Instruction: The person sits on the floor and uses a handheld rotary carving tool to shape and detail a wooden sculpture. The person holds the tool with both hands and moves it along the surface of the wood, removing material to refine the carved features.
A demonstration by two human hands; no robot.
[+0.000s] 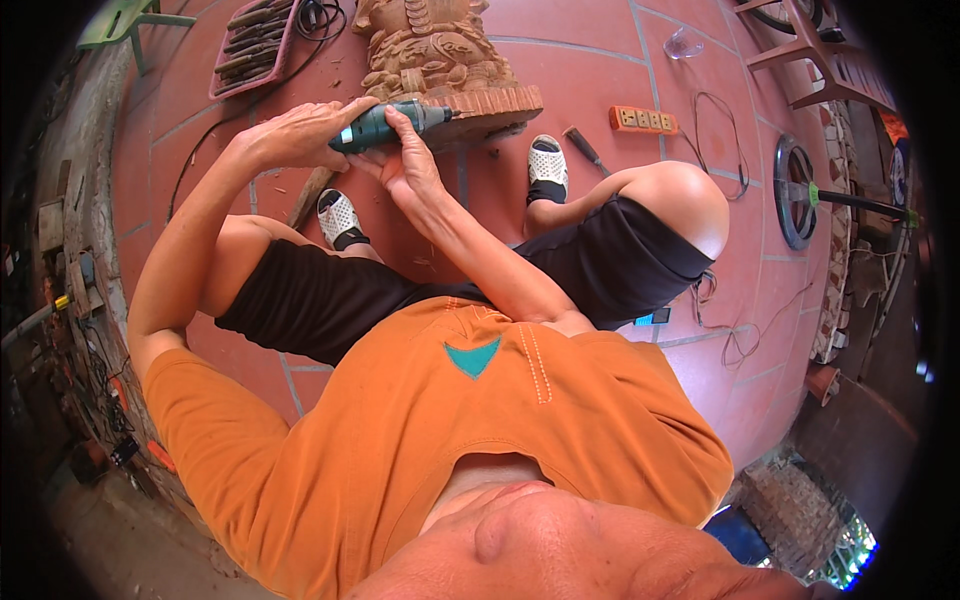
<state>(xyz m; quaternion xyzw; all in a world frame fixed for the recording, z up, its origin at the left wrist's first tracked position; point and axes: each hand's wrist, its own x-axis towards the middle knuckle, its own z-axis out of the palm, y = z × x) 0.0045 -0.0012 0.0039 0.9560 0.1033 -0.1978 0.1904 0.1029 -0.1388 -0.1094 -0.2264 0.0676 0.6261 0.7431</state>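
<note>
A green electric die grinder (376, 128) lies across both my hands, with its narrow nose pointing right. My left hand (305, 132) is wrapped round its rear end. My right hand (408, 170) grips its body from below and the right, thumb over the top. The tool's tip is at the near edge of a carved wooden sculpture (435, 62), by its thick base (490, 101). Whether the tip touches the wood, I cannot tell. Swirling relief covers the sculpture's front; its top is cut off by the picture's edge.
A pink tray (297, 50) of chisel-like tools stands at the far left. A dark-handled tool (586, 150) lies by my right foot, near an orange power strip (643, 121). Cords (722, 120) trail over red floor tiles. A wooden piece (310, 197) rests beside my left foot.
</note>
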